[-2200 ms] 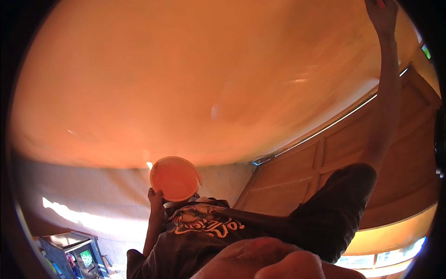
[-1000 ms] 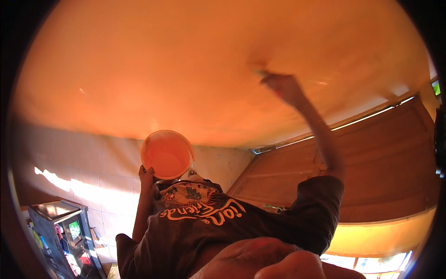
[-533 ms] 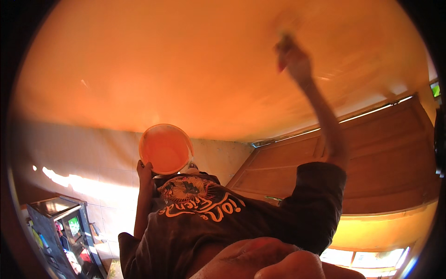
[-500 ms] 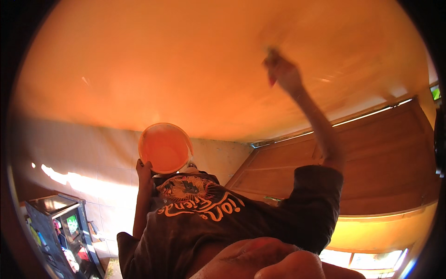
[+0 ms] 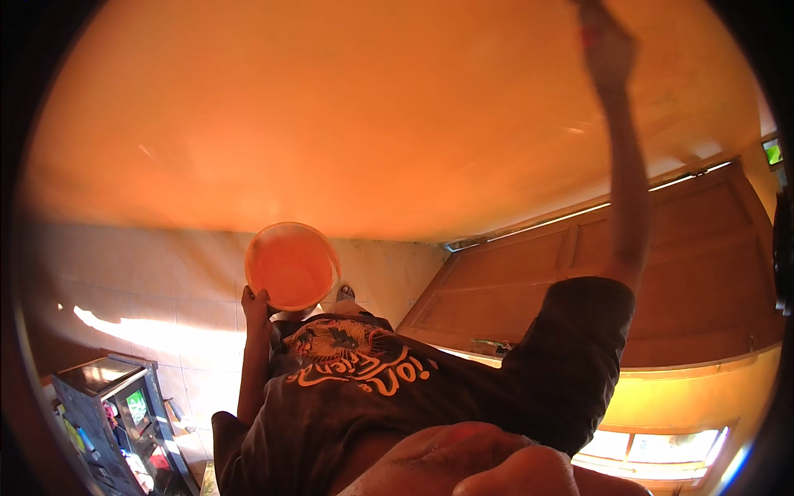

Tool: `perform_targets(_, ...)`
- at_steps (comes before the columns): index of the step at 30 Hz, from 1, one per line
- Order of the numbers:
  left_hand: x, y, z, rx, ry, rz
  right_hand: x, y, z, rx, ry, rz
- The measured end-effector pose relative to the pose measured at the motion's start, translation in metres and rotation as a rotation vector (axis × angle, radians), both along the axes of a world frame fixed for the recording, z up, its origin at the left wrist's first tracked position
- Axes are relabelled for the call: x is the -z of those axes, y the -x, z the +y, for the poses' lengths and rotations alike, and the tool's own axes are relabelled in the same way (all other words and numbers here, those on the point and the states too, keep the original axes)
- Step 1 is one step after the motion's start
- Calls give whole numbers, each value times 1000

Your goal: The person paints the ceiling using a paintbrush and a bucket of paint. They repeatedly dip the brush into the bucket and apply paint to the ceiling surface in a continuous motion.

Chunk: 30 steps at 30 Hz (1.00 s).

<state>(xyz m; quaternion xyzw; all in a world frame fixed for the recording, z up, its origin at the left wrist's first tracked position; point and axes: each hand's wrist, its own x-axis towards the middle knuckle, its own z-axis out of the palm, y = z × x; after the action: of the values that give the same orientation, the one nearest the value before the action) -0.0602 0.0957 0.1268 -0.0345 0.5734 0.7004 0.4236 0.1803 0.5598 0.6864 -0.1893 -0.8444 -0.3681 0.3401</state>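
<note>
My left hand (image 5: 256, 304) is closed on the near rim of an orange bucket (image 5: 294, 269), held in front of my body with its mouth turned up. The bucket's inside looks orange, and how full it is I cannot make out. High at the upper right, my raised right hand (image 5: 610, 51) is closed round a small brush (image 5: 588, 35) with a red handle. Motion smears that hand, and the brush's far end runs to the picture's upper edge. It is close to the orange wall (image 5: 347, 116), but whether it touches cannot be told.
A brown panelled door (image 5: 703, 264) stands at the right. Beneath me is a pale tiled floor (image 5: 198, 285) with a bright sunlit patch. A dark cabinet (image 5: 124, 413) holding assorted things stands at the lower left. My foot (image 5: 346, 293) shows beyond the bucket.
My right hand has swept up and to the right along the wall with the brush. The left hand and bucket have stayed nearly in place.
</note>
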Motion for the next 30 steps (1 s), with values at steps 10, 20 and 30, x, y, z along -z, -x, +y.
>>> perform_targets(10, -7, 2, 3, -15, 37, -34, 44, 10, -14, -267, 596, -112)
perform_targets(20, 3, 6, -4, 22, 7, 18, 59, 40, 3, -106, 238, -125)
perform_targets(30, -9, 1, 0, -12, 61, 42, 36, 22, -24, -280, 761, -113)
